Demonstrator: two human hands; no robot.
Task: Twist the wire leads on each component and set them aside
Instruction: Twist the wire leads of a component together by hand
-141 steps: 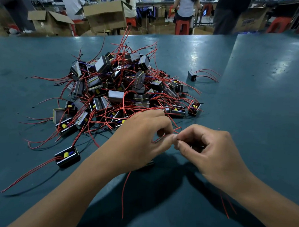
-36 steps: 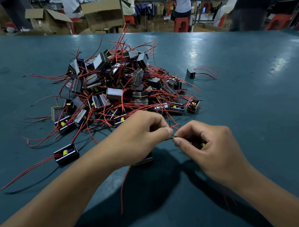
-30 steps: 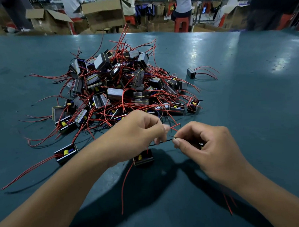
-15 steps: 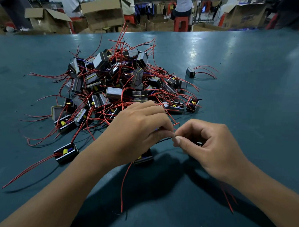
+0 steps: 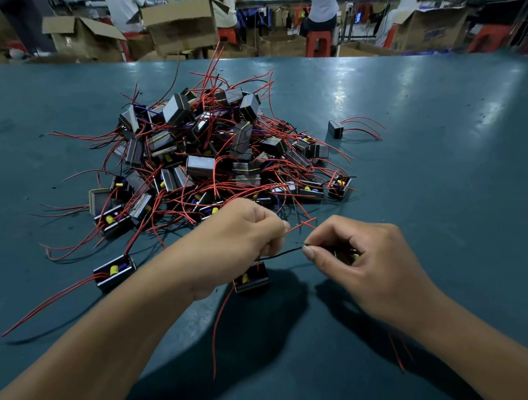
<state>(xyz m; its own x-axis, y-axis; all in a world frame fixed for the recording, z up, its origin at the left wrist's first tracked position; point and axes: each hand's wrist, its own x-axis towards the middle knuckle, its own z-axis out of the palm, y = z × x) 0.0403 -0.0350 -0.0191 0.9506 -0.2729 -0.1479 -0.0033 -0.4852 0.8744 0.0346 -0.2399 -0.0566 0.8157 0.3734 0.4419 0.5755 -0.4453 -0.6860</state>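
Black twisted wire leads (image 5: 281,253) ran taut between both hands, just above the counter (image 5: 439,183), near front-centre. Lead's component (image 5: 251,278), a small black box w/ yellow part, sat under the L hand, partly hidden; cannot tell if it rested on the counter or hung. A red lead (image 5: 221,325) trailed from it toward the camera.

L hand (image 5: 239,241): knuckles up, wrist bent inward, fingers curled tight around the lead's L end. R hand (image 5: 365,264): palm down, thumb and forefinger pinching the lead's R tip; other fingers curled over a second component (image 5: 352,255), mostly hidden. Both forearms came in from the bottom edge, converging.

Two red wire ends (image 5: 304,224) crossed just above the gap between hands. Pile of components (image 5: 216,155) w/ red leads lay beyond, touching neither hand. One separate component (image 5: 335,129) sat apart at R rear. Cardboard boxes (image 5: 179,23) and people stood past the counter's far edge.
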